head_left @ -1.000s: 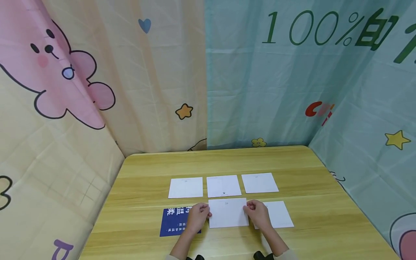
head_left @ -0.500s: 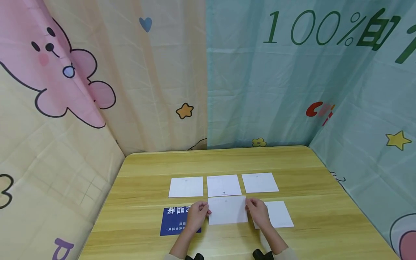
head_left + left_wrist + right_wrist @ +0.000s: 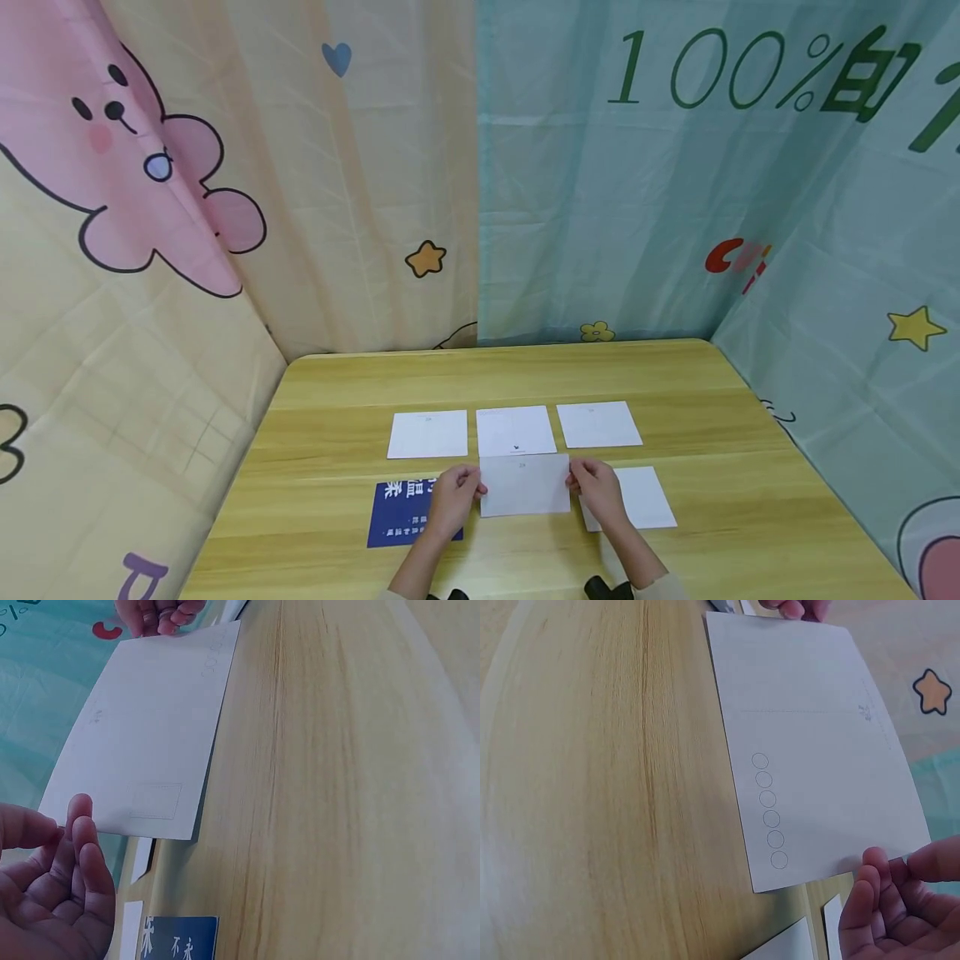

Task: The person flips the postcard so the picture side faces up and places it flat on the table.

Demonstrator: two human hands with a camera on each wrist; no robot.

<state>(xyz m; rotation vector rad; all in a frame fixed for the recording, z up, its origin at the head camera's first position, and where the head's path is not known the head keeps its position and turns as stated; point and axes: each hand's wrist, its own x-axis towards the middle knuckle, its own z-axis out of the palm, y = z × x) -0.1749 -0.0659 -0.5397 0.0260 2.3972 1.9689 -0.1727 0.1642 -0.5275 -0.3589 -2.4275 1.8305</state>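
Observation:
Between both hands a white postcard (image 3: 524,486) is held by its short sides, tilted above the table. My left hand (image 3: 453,502) pinches its left edge between thumb and fingers. On the opposite edge my right hand (image 3: 597,492) pinches it the same way. The postcard (image 3: 817,750) shows a column of small printed circles and a faint dotted line in the right wrist view. A dotted stamp box is visible on the postcard (image 3: 150,735) in the left wrist view. Its underside is hidden. A blue card (image 3: 401,518) with white characters lies partly behind my left hand.
Along the back lie three white cards: a left one (image 3: 427,434), a middle one (image 3: 516,430) and a right one (image 3: 599,424). Another white card (image 3: 643,497) lies beside my right hand. The wooden table (image 3: 300,467) ends at printed curtains (image 3: 600,208).
The held postcard has moved slightly away from me, toward the middle back card, and its tilt has changed. Both hands keep their pinch; the other cards stay in place.

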